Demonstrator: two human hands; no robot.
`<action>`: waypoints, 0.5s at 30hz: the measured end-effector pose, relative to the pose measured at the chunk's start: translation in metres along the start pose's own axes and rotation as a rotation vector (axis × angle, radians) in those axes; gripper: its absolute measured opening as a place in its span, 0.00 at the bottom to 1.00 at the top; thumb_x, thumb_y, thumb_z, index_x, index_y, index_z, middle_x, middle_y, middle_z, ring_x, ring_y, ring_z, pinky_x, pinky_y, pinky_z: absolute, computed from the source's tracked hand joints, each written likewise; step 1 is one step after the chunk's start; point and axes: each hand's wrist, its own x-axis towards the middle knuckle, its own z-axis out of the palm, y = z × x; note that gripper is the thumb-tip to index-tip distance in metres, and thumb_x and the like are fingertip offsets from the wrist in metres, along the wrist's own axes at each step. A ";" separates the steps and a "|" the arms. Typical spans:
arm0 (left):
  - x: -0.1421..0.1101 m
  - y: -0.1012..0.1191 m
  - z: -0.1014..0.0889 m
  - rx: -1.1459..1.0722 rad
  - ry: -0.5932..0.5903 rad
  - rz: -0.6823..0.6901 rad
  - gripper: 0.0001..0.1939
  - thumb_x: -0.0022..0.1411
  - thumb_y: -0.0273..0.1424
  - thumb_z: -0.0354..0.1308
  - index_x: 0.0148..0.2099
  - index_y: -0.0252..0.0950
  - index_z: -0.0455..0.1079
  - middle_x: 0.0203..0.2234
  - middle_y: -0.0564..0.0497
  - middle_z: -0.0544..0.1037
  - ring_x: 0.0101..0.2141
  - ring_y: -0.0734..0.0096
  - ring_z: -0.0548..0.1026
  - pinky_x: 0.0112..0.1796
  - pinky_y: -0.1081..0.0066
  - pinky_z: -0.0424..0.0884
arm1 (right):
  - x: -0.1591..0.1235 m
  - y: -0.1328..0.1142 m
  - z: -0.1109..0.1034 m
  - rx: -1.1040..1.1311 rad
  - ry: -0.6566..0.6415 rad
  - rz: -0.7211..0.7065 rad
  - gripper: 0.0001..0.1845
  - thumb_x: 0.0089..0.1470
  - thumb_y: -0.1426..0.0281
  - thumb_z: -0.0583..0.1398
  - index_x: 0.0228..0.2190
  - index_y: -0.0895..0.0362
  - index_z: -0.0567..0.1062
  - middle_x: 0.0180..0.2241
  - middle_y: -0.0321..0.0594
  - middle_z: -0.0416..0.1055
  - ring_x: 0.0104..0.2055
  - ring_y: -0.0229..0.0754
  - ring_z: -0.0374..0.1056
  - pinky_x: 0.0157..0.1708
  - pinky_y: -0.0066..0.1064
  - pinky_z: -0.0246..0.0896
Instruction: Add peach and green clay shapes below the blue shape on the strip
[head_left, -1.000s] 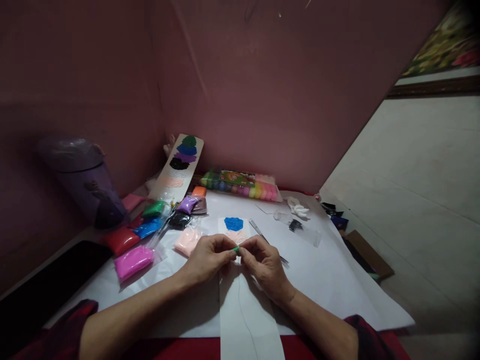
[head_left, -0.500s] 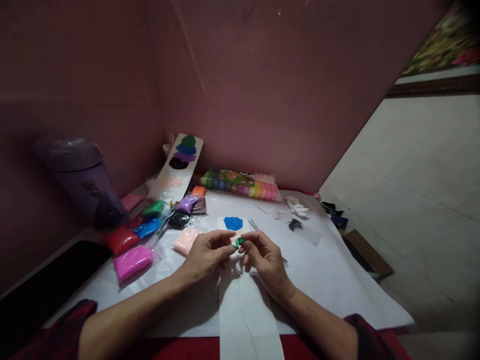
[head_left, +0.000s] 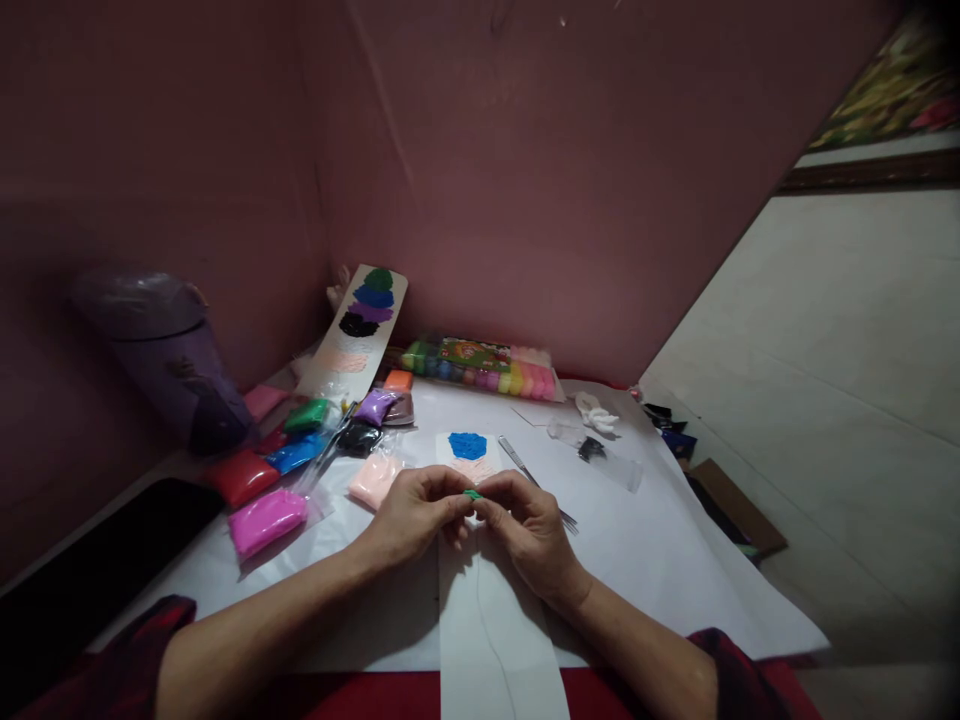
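A small lump of green modelling clay (head_left: 472, 494) is pinched between the fingertips of both hands. My left hand (head_left: 420, 508) grips it from the left, thumb and forefinger closed. My right hand (head_left: 529, 520) meets it from the other side with the same pinch. Below my hands lies a long white card strip (head_left: 495, 630) with a thin pencil line down it. At its far end is a patch of blue clay (head_left: 468, 446), with a pale peach patch (head_left: 474, 468) just nearer, partly covered by my fingers.
Bags of coloured clay, including a pink one (head_left: 268, 525) and a peach one (head_left: 376, 480), lie to the left. A metal tool (head_left: 517, 456) rests right of the strip. Behind stand a finished-looking card (head_left: 330, 368), a clay multipack (head_left: 480, 368) and a purple tumbler (head_left: 161, 370).
My fingertips have come together, and the green clay between them is now more covered. The right hand has shifted slightly left, uncovering more of the metal tool.
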 end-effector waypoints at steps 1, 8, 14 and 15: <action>-0.001 0.001 0.001 -0.030 -0.002 -0.007 0.14 0.50 0.37 0.64 0.33 0.30 0.70 0.16 0.52 0.72 0.18 0.74 0.70 0.21 0.74 0.67 | 0.000 -0.001 0.000 -0.005 0.005 -0.016 0.04 0.55 0.69 0.59 0.32 0.58 0.74 0.29 0.38 0.72 0.31 0.39 0.68 0.32 0.30 0.64; -0.001 0.007 0.002 -0.091 0.006 -0.074 0.15 0.48 0.38 0.65 0.29 0.31 0.68 0.15 0.52 0.71 0.16 0.74 0.69 0.20 0.73 0.65 | -0.001 -0.003 -0.001 -0.118 0.003 -0.103 0.04 0.55 0.71 0.59 0.31 0.58 0.74 0.28 0.38 0.70 0.30 0.38 0.67 0.32 0.30 0.63; 0.001 0.000 -0.001 0.026 0.029 0.015 0.13 0.48 0.34 0.65 0.34 0.32 0.71 0.19 0.53 0.72 0.18 0.76 0.68 0.21 0.74 0.63 | -0.002 0.000 -0.001 -0.122 0.020 -0.066 0.05 0.55 0.69 0.59 0.30 0.58 0.73 0.28 0.37 0.70 0.29 0.38 0.66 0.30 0.30 0.62; 0.000 0.000 -0.001 0.092 0.025 0.032 0.11 0.49 0.34 0.63 0.34 0.31 0.72 0.19 0.53 0.72 0.19 0.75 0.69 0.22 0.74 0.63 | -0.002 0.000 -0.001 -0.119 0.027 -0.056 0.05 0.54 0.69 0.59 0.30 0.58 0.73 0.27 0.37 0.70 0.29 0.38 0.65 0.30 0.30 0.61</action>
